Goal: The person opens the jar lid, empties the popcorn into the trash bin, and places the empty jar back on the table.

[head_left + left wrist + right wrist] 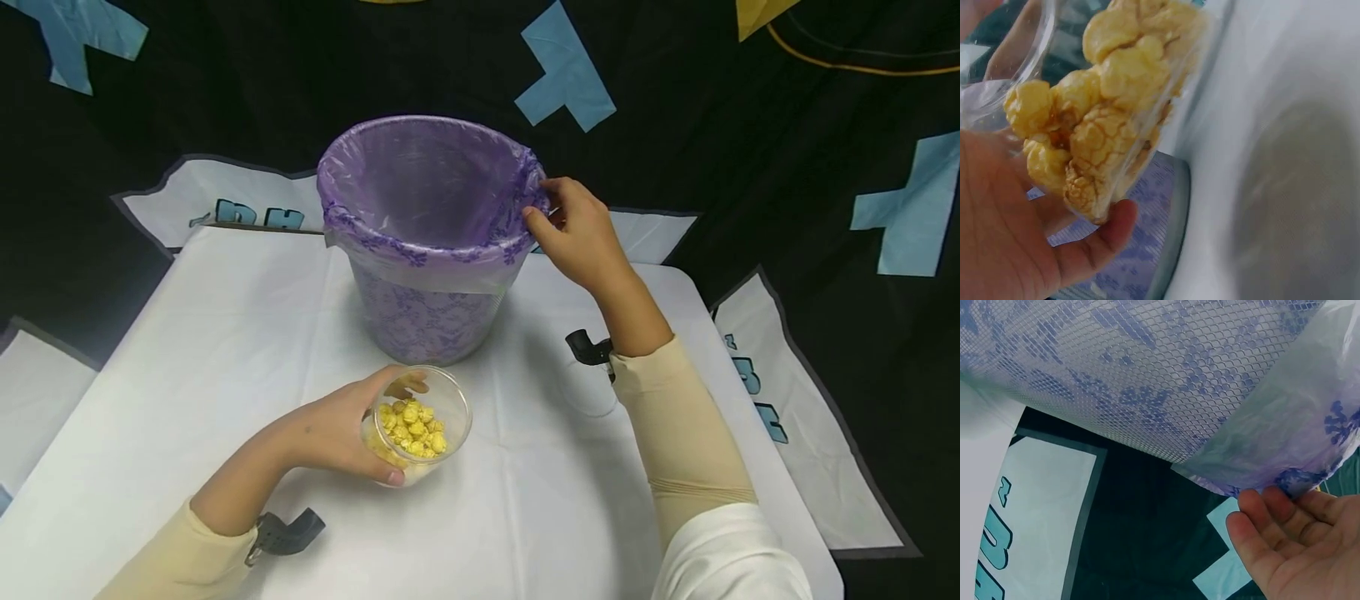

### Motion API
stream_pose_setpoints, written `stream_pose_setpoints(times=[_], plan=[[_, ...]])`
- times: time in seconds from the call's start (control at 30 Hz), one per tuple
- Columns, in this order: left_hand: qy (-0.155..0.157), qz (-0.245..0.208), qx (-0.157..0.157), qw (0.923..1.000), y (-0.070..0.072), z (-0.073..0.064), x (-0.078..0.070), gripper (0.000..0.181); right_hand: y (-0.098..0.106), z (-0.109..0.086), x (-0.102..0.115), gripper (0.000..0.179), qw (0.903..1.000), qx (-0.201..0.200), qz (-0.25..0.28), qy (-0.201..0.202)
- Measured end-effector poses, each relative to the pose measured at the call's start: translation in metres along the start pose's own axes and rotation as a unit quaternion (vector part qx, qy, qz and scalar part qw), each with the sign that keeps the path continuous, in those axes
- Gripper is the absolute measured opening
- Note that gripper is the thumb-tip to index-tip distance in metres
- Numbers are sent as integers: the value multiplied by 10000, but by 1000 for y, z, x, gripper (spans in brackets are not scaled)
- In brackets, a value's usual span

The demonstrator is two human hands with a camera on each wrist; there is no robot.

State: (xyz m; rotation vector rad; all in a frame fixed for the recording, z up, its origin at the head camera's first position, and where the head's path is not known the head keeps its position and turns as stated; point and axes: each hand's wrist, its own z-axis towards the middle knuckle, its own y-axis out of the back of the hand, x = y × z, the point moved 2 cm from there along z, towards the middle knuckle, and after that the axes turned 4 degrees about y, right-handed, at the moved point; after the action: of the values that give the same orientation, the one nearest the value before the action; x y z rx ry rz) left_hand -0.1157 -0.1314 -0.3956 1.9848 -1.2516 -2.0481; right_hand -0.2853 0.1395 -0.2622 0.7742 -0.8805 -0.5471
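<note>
My left hand (337,429) grips a clear plastic cup (459,412) from its left side, thumb in front and fingers round the back. Yellow popcorn (412,429) fills the lower part of the cup, which tilts over the table; the left wrist view shows the popcorn (1104,125) close up through the wall. Beyond it stands a purple-patterned trash can (427,321), lined with a translucent purple trash bag (427,179) folded over the rim. At the rim's right side my right hand (581,237) pinches the bag's edge, fingertips bent against it in the right wrist view.
The white-covered table (247,300) carries the can near its back edge. Behind it hangs a black cloth (675,125) with light blue tape pieces (566,71). White lettered sheets (810,442) lie beyond the table's edges. Each wrist wears a dark camera mount (288,533).
</note>
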Motion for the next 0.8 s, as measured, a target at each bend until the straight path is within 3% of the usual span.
stream_pose_setpoints(times=[0.4,0.8], plan=[[441,211,-1042,9934,21,-23,15,104,-4,-2,-1,55,9994,-140,310,51],[1256,303,-1752,9760,56,-45,19,106,-7,-2,-3,59,9993,-156,348,56]])
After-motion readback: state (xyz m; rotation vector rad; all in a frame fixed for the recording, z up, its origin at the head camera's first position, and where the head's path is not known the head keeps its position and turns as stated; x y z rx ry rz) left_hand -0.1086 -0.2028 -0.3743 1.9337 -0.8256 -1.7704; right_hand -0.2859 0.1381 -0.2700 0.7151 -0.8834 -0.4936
